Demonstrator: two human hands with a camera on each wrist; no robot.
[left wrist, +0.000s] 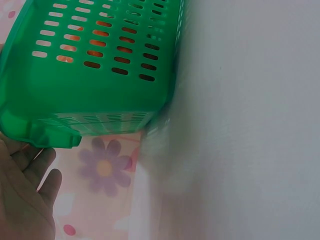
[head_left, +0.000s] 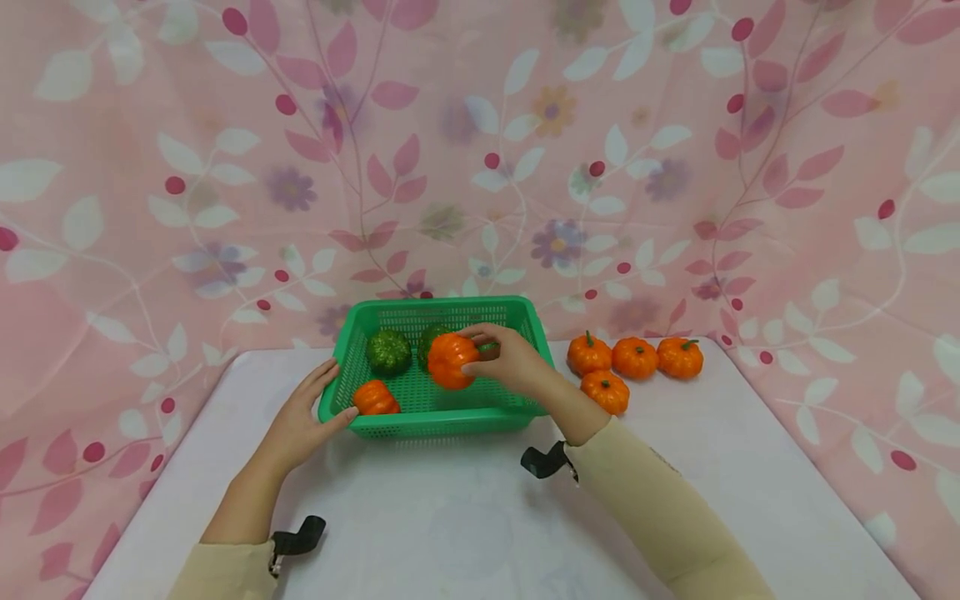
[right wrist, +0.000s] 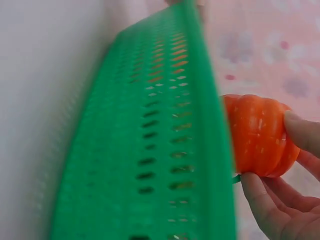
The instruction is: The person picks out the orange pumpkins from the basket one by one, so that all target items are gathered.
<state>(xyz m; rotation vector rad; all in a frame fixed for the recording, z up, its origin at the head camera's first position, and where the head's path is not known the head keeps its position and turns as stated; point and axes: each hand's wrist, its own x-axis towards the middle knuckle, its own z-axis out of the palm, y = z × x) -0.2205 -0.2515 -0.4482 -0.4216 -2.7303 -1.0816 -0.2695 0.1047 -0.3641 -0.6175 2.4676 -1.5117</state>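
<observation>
A green plastic basket (head_left: pixel 442 422) stands at the back of the table with its long side facing me. My right hand (head_left: pixel 510 360) pinches a small orange pumpkin (head_left: pixel 451 361) between thumb and fingers, held above the basket floor. In the right wrist view this pumpkin (right wrist: pixel 260 135) shows past the basket's rim, its green stem low down. My left hand (head_left: pixel 298 425) touches the basket's left end, thumb at the front rim and fingers fairly straight. Inside lie an orange pumpkin (head_left: pixel 376 398) at the front left and a dark green pumpkin (head_left: pixel 389 352) behind it; another green one (head_left: pixel 429 340) is partly hidden.
Right of the basket, several orange pumpkins sit close together, one (head_left: pixel 605 392) in front of a short row (head_left: pixel 635 358). A pink flowered cloth (head_left: pixel 480 167) hangs behind the white table (head_left: pixel 450 517). Each wrist carries a black camera mount (head_left: pixel 300 536).
</observation>
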